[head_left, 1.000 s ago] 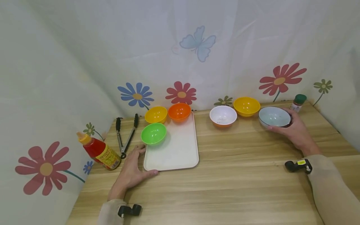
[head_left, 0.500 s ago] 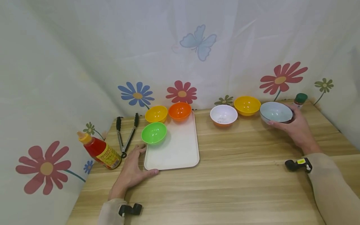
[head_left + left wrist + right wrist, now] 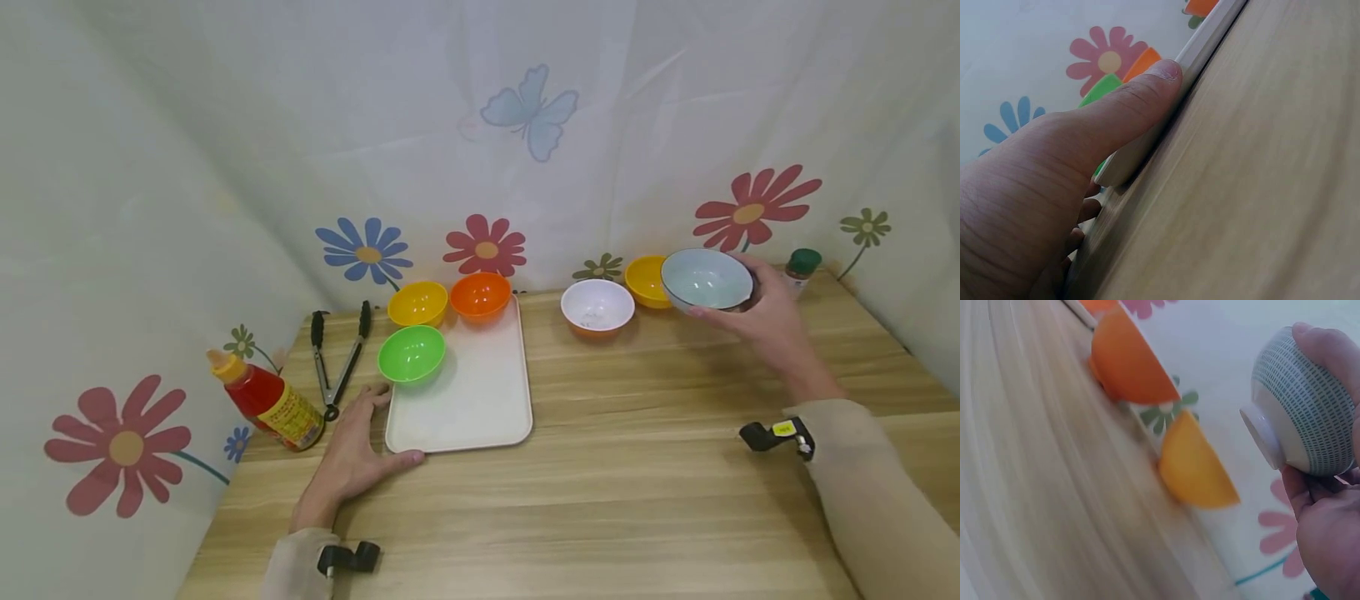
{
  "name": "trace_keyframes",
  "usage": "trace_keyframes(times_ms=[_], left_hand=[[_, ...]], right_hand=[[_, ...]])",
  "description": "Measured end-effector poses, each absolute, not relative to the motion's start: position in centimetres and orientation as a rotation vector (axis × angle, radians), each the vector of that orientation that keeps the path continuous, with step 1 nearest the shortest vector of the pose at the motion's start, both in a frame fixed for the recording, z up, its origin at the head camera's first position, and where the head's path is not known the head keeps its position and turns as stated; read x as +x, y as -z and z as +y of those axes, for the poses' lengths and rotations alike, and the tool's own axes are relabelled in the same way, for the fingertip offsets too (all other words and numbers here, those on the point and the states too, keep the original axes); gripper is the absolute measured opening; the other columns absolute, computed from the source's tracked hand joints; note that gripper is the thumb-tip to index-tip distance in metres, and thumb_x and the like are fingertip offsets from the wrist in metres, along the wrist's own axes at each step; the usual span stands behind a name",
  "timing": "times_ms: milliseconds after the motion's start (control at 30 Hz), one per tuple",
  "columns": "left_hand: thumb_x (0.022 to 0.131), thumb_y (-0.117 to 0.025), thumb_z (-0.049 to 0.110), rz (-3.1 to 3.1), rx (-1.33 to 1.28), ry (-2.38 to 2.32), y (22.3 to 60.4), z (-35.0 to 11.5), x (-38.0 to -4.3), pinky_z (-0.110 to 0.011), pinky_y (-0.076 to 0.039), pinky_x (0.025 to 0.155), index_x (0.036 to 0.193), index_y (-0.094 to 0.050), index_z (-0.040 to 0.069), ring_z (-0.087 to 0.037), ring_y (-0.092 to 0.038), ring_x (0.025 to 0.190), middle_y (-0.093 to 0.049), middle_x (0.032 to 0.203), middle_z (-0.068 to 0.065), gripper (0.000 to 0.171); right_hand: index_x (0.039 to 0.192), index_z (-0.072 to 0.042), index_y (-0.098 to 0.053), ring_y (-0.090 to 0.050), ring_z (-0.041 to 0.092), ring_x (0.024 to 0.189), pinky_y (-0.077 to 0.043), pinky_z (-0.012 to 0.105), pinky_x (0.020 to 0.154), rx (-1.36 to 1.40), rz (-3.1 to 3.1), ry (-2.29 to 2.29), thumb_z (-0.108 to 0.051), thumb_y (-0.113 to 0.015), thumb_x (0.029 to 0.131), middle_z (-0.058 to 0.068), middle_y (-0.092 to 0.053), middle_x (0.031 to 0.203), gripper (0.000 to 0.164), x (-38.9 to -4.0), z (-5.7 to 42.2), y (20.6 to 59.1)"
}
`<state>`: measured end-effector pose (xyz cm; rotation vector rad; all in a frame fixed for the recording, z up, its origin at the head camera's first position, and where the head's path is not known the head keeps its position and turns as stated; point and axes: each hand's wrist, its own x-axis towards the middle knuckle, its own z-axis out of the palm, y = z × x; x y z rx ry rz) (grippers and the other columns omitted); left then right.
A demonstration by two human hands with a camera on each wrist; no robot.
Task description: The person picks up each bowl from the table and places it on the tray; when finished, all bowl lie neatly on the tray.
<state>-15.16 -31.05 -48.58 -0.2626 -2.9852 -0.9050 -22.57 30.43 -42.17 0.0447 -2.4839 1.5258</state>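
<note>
My right hand (image 3: 768,321) holds a pale blue bowl (image 3: 705,279) by its side, raised above the table. In the right wrist view the bowl (image 3: 1300,403) shows a green dashed pattern and a white foot; the thumb lies near the rim and fingers reach under by the foot. My left hand (image 3: 352,458) rests at the near left corner of a white tray (image 3: 465,417). In the left wrist view its straight thumb (image 3: 1141,94) lies along the tray edge. On the tray's far left part stand a green bowl (image 3: 412,356), a yellow bowl (image 3: 417,305) and an orange bowl (image 3: 481,297).
A white-lined orange bowl (image 3: 597,307) and another yellow bowl (image 3: 647,282) stand at the back, the latter partly hidden by the raised bowl. Black-handled tongs (image 3: 337,367) and a red sauce bottle (image 3: 273,406) lie left of the tray. A green-capped jar (image 3: 804,265) stands back right.
My right hand has lifted the pale blue bowl off the table and carried it left, so it now overlaps the yellow bowl in the head view. The left hand stays in place.
</note>
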Motion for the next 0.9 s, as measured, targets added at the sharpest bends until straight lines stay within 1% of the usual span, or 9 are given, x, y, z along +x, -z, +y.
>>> trace_keyframes(times_ms=[133, 167, 200, 367, 467, 567, 700, 800, 900], left_hand=[[0.075, -0.096, 0.070, -2.986, -0.256, 0.904, 48.6, -31.3, -15.0, -0.079, -0.013, 0.133, 0.167, -0.046, 0.018, -0.049, -0.012, 0.170, -0.028, 0.183, -0.012, 0.117], [0.075, -0.096, 0.070, -2.986, -0.253, 0.902, 48.6, -31.3, -15.0, -0.079, -0.013, 0.133, 0.167, -0.046, 0.018, -0.049, -0.012, 0.170, -0.028, 0.183, -0.012, 0.117], [0.075, -0.097, 0.070, -2.984, -0.253, 0.903, 48.6, -31.3, -15.0, -0.079, -0.013, 0.133, 0.167, -0.046, 0.018, -0.049, -0.013, 0.170, -0.028, 0.183, -0.012, 0.118], [0.074, -0.096, 0.072, -2.977, -0.267, 0.902, 48.5, -31.2, -15.0, -0.078, -0.014, 0.133, 0.168, -0.045, 0.020, -0.048, -0.013, 0.170, -0.028, 0.184, -0.010, 0.118], [0.074, -0.096, 0.072, -2.965, -0.277, 0.908, 48.5, -31.1, -15.1, -0.078, -0.014, 0.133, 0.167, -0.046, 0.019, -0.049, -0.014, 0.170, -0.029, 0.183, -0.011, 0.118], [0.074, -0.096, 0.072, -2.961, -0.272, 0.907, 48.5, -31.0, -15.1, -0.077, -0.014, 0.134, 0.168, -0.046, 0.020, -0.048, -0.014, 0.170, -0.029, 0.183, -0.010, 0.119], [0.074, -0.096, 0.073, -2.973, -0.265, 0.905, 48.5, -31.0, -15.2, -0.076, -0.013, 0.135, 0.169, -0.045, 0.020, -0.047, -0.013, 0.171, -0.028, 0.184, -0.009, 0.120], [0.073, -0.096, 0.074, -2.985, -0.257, 0.913, 48.5, -31.0, -15.2, -0.076, -0.013, 0.135, 0.169, -0.044, 0.021, -0.046, -0.012, 0.171, -0.027, 0.184, -0.007, 0.121], [0.073, -0.096, 0.074, -2.987, -0.256, 0.917, 48.6, -31.0, -15.3, -0.076, -0.013, 0.135, 0.169, -0.044, 0.021, -0.045, -0.012, 0.171, -0.027, 0.184, -0.007, 0.121]], right_hand=[[0.178, -0.014, -0.019, -0.035, 0.044, 0.159, -0.040, 0.055, 0.130, 0.104, -2.476, -1.604, -0.029, -0.090, 0.098, 0.019, -0.031, 0.178, 0.107, -23.0, 28.8, 41.5], [0.178, -0.014, -0.020, -0.035, 0.043, 0.160, -0.039, 0.059, 0.130, 0.117, -2.473, -1.614, -0.028, -0.090, 0.097, 0.019, -0.031, 0.178, 0.108, -23.1, 28.4, 41.3], [0.177, -0.014, -0.021, -0.036, 0.042, 0.159, -0.039, 0.056, 0.130, 0.128, -2.473, -1.614, -0.027, -0.091, 0.097, 0.018, -0.032, 0.177, 0.107, -23.2, 28.0, 41.2], [0.176, -0.015, -0.026, -0.039, 0.037, 0.158, -0.043, 0.035, 0.129, 0.190, -2.434, -1.642, -0.021, -0.092, 0.095, 0.015, -0.037, 0.174, 0.104, -23.7, 26.6, 40.8], [0.174, -0.016, -0.030, -0.041, 0.035, 0.156, -0.046, 0.020, 0.122, 0.231, -2.396, -1.675, -0.018, -0.093, 0.094, 0.012, -0.040, 0.172, 0.102, -24.0, 25.7, 40.8], [0.172, -0.015, -0.033, -0.044, 0.030, 0.153, -0.047, 0.012, 0.117, 0.277, -2.350, -1.734, -0.015, -0.094, 0.093, 0.009, -0.043, 0.169, 0.100, -24.2, 24.6, 40.6], [0.168, -0.012, -0.037, -0.049, 0.024, 0.148, -0.048, 0.011, 0.114, 0.351, -2.255, -1.855, -0.009, -0.095, 0.090, 0.007, -0.047, 0.164, 0.097, -24.6, 22.7, 40.4], [0.165, -0.009, -0.040, -0.051, 0.023, 0.144, -0.049, 0.013, 0.113, 0.410, -2.196, -1.922, -0.005, -0.095, 0.088, 0.008, -0.049, 0.161, 0.095, -25.0, 21.1, 40.2], [0.165, -0.008, -0.041, -0.052, 0.024, 0.144, -0.049, 0.017, 0.117, 0.455, -2.188, -1.933, -0.006, -0.095, 0.088, 0.009, -0.050, 0.161, 0.094, -25.2, 19.6, 40.1]])
